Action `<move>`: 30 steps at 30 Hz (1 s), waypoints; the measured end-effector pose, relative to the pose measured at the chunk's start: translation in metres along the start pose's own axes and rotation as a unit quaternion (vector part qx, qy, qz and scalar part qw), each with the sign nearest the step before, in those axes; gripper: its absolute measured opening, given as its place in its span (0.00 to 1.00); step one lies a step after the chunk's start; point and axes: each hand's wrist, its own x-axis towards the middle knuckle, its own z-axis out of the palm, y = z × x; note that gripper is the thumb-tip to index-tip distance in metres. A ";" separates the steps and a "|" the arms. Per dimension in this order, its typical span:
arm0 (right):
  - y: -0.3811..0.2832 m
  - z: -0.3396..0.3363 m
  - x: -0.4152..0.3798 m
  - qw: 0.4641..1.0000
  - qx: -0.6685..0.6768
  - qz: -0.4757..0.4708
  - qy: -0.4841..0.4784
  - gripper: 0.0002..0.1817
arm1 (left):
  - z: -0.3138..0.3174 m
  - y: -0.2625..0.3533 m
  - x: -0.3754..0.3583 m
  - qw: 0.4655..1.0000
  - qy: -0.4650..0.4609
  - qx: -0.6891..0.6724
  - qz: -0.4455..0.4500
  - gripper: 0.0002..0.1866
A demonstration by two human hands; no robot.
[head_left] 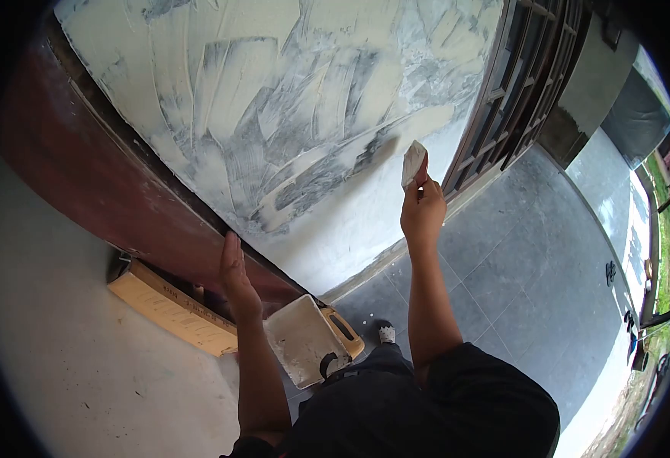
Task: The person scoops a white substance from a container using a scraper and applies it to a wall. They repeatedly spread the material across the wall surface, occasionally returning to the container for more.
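Note:
My right hand [422, 212] is raised in front of a wall [274, 99] covered in pale putty smeared over grey. It grips a small putty knife [413, 162] whose white-coated blade points up, close to the wall. My left hand [234, 267] rests flat, fingers together, on the dark red-brown frame edge [106, 191] beside the wall and holds nothing.
A white plaster-smeared tray with a yellow handle [304, 340] lies on the floor below my hands. A tan cardboard box [169, 307] lies against the frame. A dark wooden lattice door [526, 76] stands at right. Grey floor tiles [533, 282] spread to the right; my shoe [386, 333] stands on them.

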 end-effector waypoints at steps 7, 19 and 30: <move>-0.009 -0.007 -0.002 0.999 -0.019 -0.031 0.013 0.12 | 0.000 0.002 0.002 0.999 -0.015 -0.014 -0.044 0.28; -0.108 0.036 -0.083 0.971 0.006 -0.205 -0.125 0.17 | 0.003 0.011 -0.003 0.999 -0.005 -0.007 -0.050 0.29; -0.112 0.021 -0.036 0.990 0.041 -0.121 -0.051 0.10 | 0.000 0.019 -0.003 0.998 -0.014 0.000 -0.055 0.30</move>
